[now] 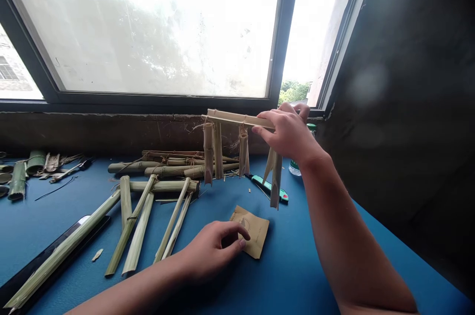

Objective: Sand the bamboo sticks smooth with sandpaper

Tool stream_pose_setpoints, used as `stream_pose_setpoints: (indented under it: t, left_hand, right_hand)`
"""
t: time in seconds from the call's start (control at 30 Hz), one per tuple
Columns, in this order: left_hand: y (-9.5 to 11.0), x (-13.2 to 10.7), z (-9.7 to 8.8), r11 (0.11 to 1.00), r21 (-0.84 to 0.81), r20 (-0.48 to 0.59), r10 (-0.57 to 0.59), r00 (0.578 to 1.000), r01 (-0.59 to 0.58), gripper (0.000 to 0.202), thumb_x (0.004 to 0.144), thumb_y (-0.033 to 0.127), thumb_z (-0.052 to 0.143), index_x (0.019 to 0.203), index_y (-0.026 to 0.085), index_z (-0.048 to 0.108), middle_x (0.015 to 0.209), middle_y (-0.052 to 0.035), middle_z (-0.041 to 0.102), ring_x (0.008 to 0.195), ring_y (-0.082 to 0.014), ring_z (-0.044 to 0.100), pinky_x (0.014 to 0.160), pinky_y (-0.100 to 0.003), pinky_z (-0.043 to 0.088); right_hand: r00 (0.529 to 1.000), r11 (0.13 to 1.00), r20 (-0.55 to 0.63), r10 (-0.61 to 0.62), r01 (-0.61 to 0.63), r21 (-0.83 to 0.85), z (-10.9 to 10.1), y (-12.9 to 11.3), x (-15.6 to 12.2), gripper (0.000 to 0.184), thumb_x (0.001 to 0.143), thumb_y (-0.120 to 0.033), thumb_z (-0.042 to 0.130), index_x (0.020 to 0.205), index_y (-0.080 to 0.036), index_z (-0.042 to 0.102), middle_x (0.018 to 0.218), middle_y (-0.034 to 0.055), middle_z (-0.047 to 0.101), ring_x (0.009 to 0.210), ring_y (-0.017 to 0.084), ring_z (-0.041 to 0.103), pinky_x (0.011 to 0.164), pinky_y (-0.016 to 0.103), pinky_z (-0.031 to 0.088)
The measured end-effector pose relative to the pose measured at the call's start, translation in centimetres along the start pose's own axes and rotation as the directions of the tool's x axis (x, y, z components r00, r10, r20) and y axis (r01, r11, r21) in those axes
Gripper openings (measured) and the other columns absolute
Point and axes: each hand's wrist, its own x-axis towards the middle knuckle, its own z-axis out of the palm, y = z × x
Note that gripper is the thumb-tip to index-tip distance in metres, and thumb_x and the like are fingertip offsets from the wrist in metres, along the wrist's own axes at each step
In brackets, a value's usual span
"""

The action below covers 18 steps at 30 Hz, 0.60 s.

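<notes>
My right hand (287,131) is closed around the right end of a split bamboo strip (230,117), holding it up above the table. Several short bamboo pieces (209,154) hang from this strip, tied on with thin cord. Lower down, my left hand (218,248) rests near the table with fingers loosely curled and nothing visibly gripped. Its index finger and thumb overlap the left side of a brown paper packet (258,231); whether they touch it I cannot tell. A teal utility knife (274,190) lies behind the packet, partly covered by a hanging bamboo piece.
On the left, a bamboo frame with splayed legs (159,186) lies over the blue table (293,265). A dark flat device (55,250) sits beneath its long pole. Bamboo sticks (133,167) line the wall. A plastic bottle (295,169) stands behind my right arm.
</notes>
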Motion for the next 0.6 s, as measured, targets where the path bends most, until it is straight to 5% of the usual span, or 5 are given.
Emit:
stream_pose_setpoints:
  t: [0.2,0.43,0.6]
  left_hand:
    - [-0.9,0.2,0.6,1.0,0.002,-0.035,0.022,0.999,-0.021,0.043,0.099,0.057,0.057,0.117,0.025,0.08,0.112,-0.006,0.078,0.104,-0.0269,0.066,0.092,-0.033,0.05]
    - [-1.4,0.3,0.9,0.998,0.011,-0.034,0.055,0.998,-0.054,0.043,0.099,0.056,0.057,0.115,0.023,0.08,0.101,-0.0068,0.078,0.1,-0.0266,0.067,0.091,-0.033,0.051]
    - [-1.5,0.4,0.9,0.998,0.017,-0.036,0.06,0.998,-0.06,0.041,0.1,0.054,0.057,0.114,0.024,0.08,0.104,-0.0063,0.078,0.097,-0.0254,0.067,0.092,-0.033,0.051]
  right_hand:
    - [0.999,0.999,0.001,0.039,-0.039,-0.019,0.1,-0.5,-0.1,0.05,0.109,-0.046,0.044,0.149,-0.021,0.061,0.128,0.0139,0.075,0.133,0.038,0.052,0.109,0.056,0.022]
    - [0.949,0.989,0.308,0.063,-0.102,0.111,-0.9,-0.2,-0.1,0.04,0.107,-0.052,0.044,0.101,-0.031,0.077,0.098,0.0048,0.077,0.11,0.033,0.06,0.101,0.051,0.028]
    - [0.924,0.974,0.375,0.073,-0.147,0.172,-1.5,-0.5,0.0,0.043,0.108,-0.051,0.04,0.095,-0.028,0.074,0.082,0.0022,0.07,0.09,0.026,0.061,0.105,0.049,0.03]
